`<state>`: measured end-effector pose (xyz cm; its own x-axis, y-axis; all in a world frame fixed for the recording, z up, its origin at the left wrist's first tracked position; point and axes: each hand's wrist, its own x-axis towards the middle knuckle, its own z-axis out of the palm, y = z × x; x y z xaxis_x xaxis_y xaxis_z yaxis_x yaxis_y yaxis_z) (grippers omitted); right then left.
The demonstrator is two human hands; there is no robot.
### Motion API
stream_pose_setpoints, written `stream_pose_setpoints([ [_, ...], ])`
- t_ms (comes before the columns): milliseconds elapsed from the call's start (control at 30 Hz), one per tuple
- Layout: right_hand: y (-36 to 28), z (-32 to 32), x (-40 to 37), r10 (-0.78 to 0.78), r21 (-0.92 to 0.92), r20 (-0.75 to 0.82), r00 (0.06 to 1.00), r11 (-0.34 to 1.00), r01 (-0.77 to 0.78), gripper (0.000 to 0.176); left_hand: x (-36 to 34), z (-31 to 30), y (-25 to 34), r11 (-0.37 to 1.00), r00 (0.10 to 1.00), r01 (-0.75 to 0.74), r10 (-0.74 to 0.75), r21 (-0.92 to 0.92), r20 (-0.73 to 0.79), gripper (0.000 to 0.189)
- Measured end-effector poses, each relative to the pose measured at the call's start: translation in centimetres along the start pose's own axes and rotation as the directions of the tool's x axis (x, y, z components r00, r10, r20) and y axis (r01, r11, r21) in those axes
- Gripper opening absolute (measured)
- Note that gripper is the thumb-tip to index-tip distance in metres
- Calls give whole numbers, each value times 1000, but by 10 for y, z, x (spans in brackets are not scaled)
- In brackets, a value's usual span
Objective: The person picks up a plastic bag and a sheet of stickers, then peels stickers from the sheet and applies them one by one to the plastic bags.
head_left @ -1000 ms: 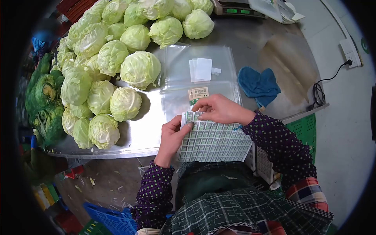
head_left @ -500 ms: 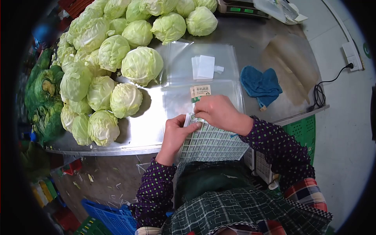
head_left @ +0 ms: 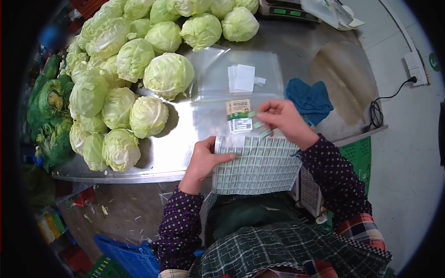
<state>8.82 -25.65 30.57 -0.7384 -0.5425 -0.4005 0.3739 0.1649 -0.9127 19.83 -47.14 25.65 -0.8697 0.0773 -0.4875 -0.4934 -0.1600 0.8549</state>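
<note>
My left hand [head_left: 204, 162] grips the left edge of a sheet of small green-and-white stickers [head_left: 259, 169], thumb on top. The sheet's upper left corner shows bare backing. My right hand [head_left: 283, 119] pinches a short strip of green stickers [head_left: 263, 124], slightly blurred, above the sheet's top edge. Just left of it, a printed product label [head_left: 239, 116] lies on a stack of clear plastic bags [head_left: 208, 111]. Farther up the bags rest white paper slips [head_left: 244, 78].
Many cabbages [head_left: 168, 75] are piled on the left of the metal table [head_left: 167, 162]. A blue cloth [head_left: 308, 103] lies to the right, a scale [head_left: 287, 10] at the back. A black cord [head_left: 378, 113] hangs by the right edge. Green crates [head_left: 357, 157] stand below.
My right hand has moved right and up from the sheet's corner, with a strip of stickers now in its fingers. The sheet lies flatter and the product label is uncovered.
</note>
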Motion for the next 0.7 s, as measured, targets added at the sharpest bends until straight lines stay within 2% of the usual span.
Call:
stream_pose_setpoints([
  [67, 19, -22, 2, 111, 49, -254, 961, 994, -102, 12, -3, 1, 3, 998, 991, 55, -56, 13, 119, 35],
  [100, 36, -29, 6, 149, 32, -309, 939, 989, -147, 13, -3, 4, 4, 998, 979, 55, -59, 25, 193, 35],
  [133, 40, -28, 7, 147, 25, -320, 936, 989, -147, 13, -3, 8, 6, 999, 978, 50, -53, 20, 204, 35],
  [200, 46, -21, 10, 46, -125, -388, 921, 987, -102, 14, -3, 12, 8, 997, 974, -22, 5, 73, 225, 32],
  [267, 59, -19, 17, 16, -132, -401, 916, 988, -75, 15, 1, 10, -5, 991, 978, -65, 39, 119, 206, 36],
  [333, 69, -21, 27, -125, -426, -384, 915, 903, -55, 29, 3, 11, -8, 1000, 983, -15, 19, -25, 185, 41],
  [367, 69, -25, 28, -132, -422, -386, 913, 905, -47, 29, 4, 12, -12, 1000, 982, -21, 23, -16, 186, 41],
  [400, 67, -31, 29, -209, -673, -388, 898, 729, -122, 39, 4, 12, -17, 999, 983, -34, 36, -14, 181, 42],
  [433, 64, -37, 30, -281, -856, -364, 888, 478, -200, 49, 4, 11, -16, 999, 984, -47, 50, -20, 170, 45],
  [467, 63, -37, 27, -284, -860, -354, 891, 474, -190, 49, 3, 9, -16, 998, 986, -52, 55, -24, 160, 45],
  [533, 66, -38, 12, -256, -907, -82, 963, 419, 34, 62, 2, 10, -10, 1000, 987, -3, 0, 16, 163, 44],
  [567, 69, -33, 7, -255, -907, -84, 963, 420, 32, 62, 5, 7, -15, 999, 988, -9, 16, -46, 153, 41],
  [600, 75, -23, 2, -204, -879, -56, 977, 474, 48, 52, -4, 7, -16, 999, 988, -2, 9, -40, 155, 41],
  [667, 75, -11, 16, -130, -821, 44, 990, 560, 111, 35, -21, 9, 4, 983, 957, -61, 8, 175, 289, 36],
  [700, 74, -11, 16, -166, -776, 40, 985, 616, 135, 23, -26, 11, 1, 954, 908, -226, 133, 196, 397, 32],
])
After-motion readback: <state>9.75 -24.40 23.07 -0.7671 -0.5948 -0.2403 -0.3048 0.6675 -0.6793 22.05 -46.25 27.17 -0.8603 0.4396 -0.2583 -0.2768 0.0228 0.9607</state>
